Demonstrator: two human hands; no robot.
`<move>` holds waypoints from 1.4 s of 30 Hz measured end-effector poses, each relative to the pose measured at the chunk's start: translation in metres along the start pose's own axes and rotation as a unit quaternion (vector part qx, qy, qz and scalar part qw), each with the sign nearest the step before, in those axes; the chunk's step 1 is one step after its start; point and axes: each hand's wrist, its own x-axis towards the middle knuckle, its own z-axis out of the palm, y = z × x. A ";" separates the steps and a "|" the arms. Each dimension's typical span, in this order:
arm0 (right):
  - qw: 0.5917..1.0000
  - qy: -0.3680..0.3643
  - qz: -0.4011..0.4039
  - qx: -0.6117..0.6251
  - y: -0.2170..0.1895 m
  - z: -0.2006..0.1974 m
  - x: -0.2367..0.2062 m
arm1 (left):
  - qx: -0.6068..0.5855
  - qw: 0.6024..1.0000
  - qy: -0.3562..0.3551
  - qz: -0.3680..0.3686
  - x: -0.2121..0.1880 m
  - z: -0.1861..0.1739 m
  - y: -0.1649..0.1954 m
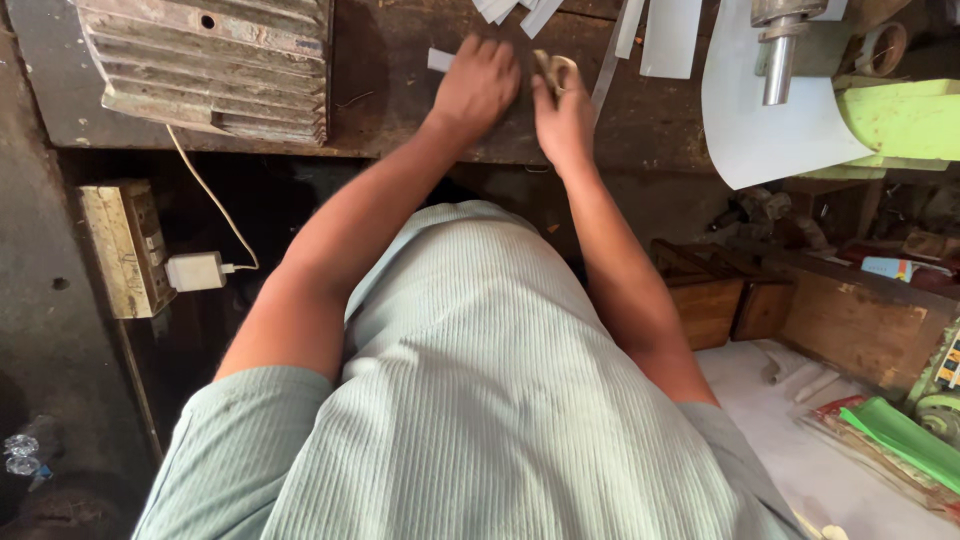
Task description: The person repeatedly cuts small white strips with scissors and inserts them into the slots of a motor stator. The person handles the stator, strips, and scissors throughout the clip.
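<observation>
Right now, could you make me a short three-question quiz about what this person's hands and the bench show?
1. True or false: the left hand rests on a white paper strip.
2. What does the right hand hold: A) a hammer, B) scissors, C) a cup?
3. What is plugged into the wall socket box?

Key: 1. True. 2. B. 3. A white charger with a cable.

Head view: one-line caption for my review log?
Left hand presses a white strip on the dark workbench; right hand holds scissors.
</observation>
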 end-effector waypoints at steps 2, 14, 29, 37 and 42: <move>0.999 -0.022 -0.026 -0.017 0.011 0.009 0.001 | -0.016 1.000 0.015 -0.021 -0.018 0.005 0.007; 0.981 -0.159 -0.091 -0.066 0.019 -0.006 0.032 | 0.010 0.997 -0.026 -0.069 -0.049 0.012 0.045; 0.973 -0.117 -0.148 -0.133 0.046 0.007 0.019 | -0.016 0.995 -0.058 -0.082 -0.040 0.011 0.052; 0.986 -0.023 -0.153 -0.059 0.046 -0.026 0.028 | 0.010 1.000 -0.011 -0.006 -0.005 -0.023 0.042; 0.962 -0.024 -0.268 0.047 -0.026 -0.059 0.006 | -0.225 0.920 0.129 -0.294 -0.019 -0.074 0.050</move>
